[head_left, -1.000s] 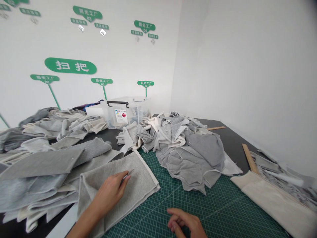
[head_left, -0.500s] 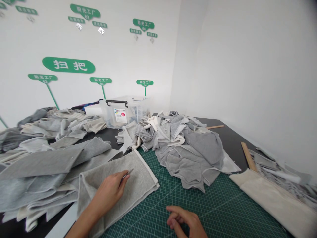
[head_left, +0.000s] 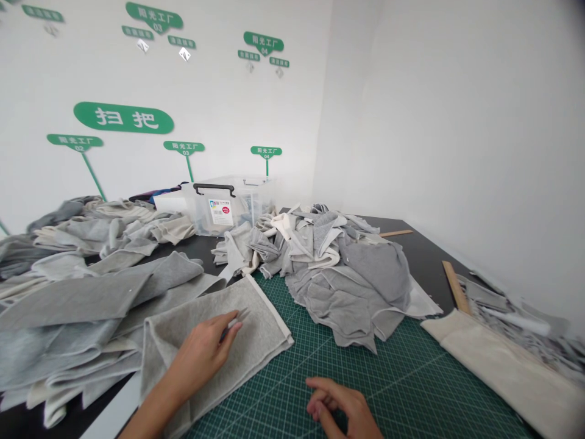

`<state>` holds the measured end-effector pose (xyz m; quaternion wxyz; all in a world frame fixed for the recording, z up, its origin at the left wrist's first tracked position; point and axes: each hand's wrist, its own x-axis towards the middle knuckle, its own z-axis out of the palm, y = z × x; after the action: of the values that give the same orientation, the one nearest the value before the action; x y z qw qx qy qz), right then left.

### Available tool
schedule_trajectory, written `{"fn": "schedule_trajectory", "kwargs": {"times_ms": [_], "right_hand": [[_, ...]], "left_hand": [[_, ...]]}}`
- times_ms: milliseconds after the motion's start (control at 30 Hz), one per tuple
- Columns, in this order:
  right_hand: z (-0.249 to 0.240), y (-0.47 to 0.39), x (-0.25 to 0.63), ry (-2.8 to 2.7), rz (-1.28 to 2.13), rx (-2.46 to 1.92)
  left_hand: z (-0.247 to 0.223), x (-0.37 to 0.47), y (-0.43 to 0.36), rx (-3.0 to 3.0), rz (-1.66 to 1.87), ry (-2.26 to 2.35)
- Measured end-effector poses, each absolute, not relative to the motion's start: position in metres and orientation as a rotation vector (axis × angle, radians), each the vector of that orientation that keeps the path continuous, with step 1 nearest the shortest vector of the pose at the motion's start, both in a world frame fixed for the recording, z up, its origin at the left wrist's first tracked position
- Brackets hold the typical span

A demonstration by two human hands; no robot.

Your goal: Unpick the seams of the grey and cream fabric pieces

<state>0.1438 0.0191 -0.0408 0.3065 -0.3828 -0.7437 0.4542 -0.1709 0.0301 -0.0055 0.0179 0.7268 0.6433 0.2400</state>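
1. head view showed the left hand (head_left: 201,356) lying on a folded grey cloth (head_left: 219,347), fingers loosely closed round a small pair of snips (head_left: 241,316) whose metal tips poked out past the fingertips, pointing away and to the right.
2. the right hand (head_left: 340,408) hovered low over the green cutting mat (head_left: 365,378), fingers curled in and holding nothing that could be seen; whether it touched the mat could not be told.
3. the folded grey cloth lay half on the mat's left edge and half on the table, its long axis running from the near left up toward the far right; the left hand was on it, the right hand well apart to its right.
4. a big heap of grey and cream offcuts (head_left: 338,268) sat beyond both hands on the far part of the mat, nearer to the right hand's side.
5. more grey cloth pieces (head_left: 91,268) were spread over the black table (head_left: 425,256) to the left.
6. a clear plastic storage box (head_left: 233,204) with a black handle stood at the back by the wall; its lid looked shut and its contents could not be made out.
7. a cream strip of cloth (head_left: 493,366) and a wooden ruler (head_left: 451,285) lay at the right.
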Motion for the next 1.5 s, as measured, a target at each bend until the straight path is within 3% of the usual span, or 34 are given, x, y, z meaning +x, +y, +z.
{"fn": "schedule_trajectory", "kwargs": {"times_ms": [1500], "right_hand": [[-0.0415,0.019,0.1442,-1.995,1.181,-1.012]], "left_hand": [[-0.0043,-0.1668,0.0291,2.265,0.665,2.005]]}}
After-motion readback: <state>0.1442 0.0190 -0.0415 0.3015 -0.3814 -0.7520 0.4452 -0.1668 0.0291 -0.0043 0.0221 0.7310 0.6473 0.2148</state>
